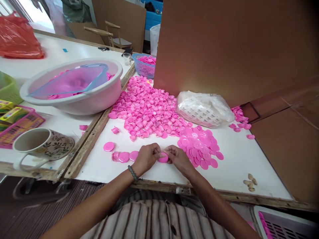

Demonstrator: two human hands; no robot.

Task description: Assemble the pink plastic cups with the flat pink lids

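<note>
My left hand (146, 157) and my right hand (178, 157) meet near the front edge of the white table (234, 166), both pinching one pink plastic cap (163, 158) between their fingertips. A bead bracelet is on my left wrist. Behind the hands lies a big heap of small pink caps (147, 111). To the right sits a pile of flat pink discs (200, 146). A few assembled pink caps (122, 156) lie in a row left of my left hand.
A clear bag of white pieces (204, 109) lies behind the discs. A white basin (74, 96) with a blue-rimmed strainer, a mug (42, 146) and a pink basket sit on the left table. A blue basket (144, 64) stands far back. Brown board walls the right. Several nut shells (250, 182) lie at right.
</note>
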